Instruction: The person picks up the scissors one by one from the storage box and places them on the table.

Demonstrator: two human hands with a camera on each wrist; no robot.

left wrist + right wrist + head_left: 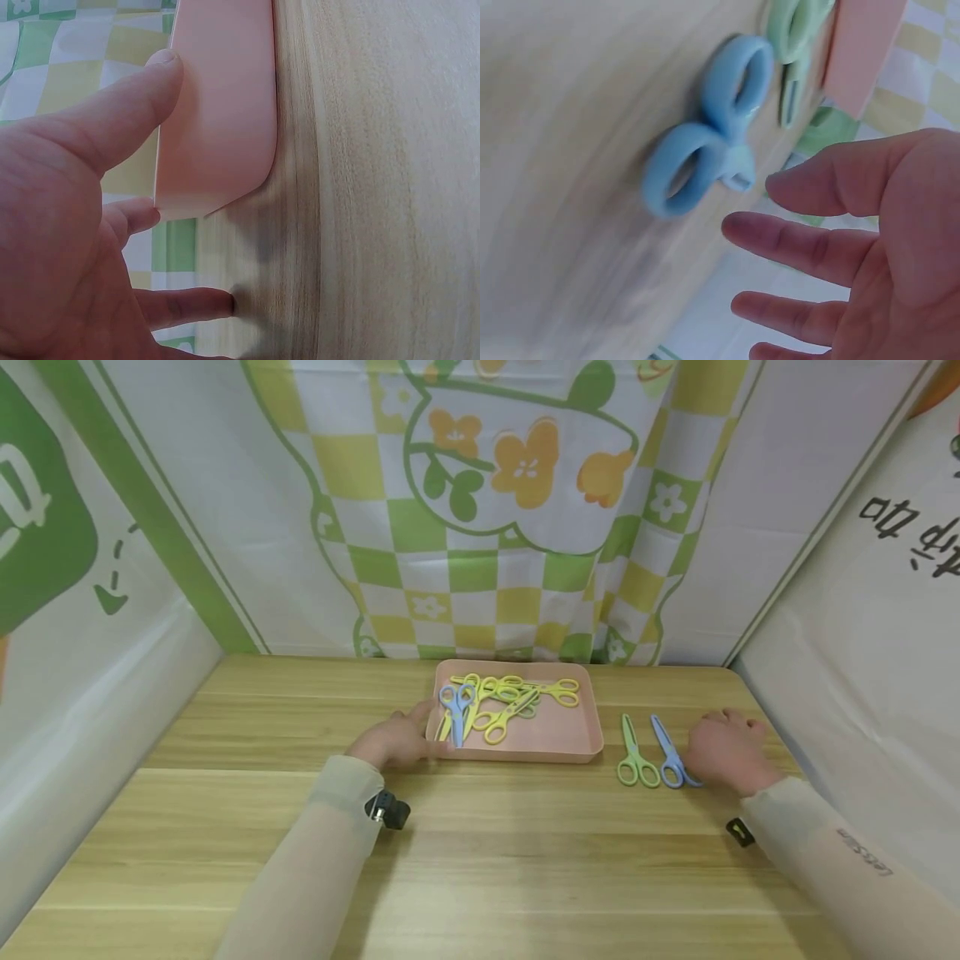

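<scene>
At the left end of a pink tray (555,735), my left hand (397,739) touches the corner. The left wrist view shows its thumb against the wall of the tray (225,97), the fingers spread and fairly straight. Inside lie several yellow scissors (495,727), a blue pair (457,710) at the left and some green handles partly covered. On the wooden table right of the tray lie green scissors (632,756) and blue scissors (670,756). Just beside this blue pair is my right hand (727,747); the right wrist view shows its fingers apart, holding nothing.
The wooden table (480,860) reaches back to a checked green and yellow curtain (480,568) behind the tray. White printed panels stand at the left and right sides. A black wrist device (387,810) sits on the left sleeve.
</scene>
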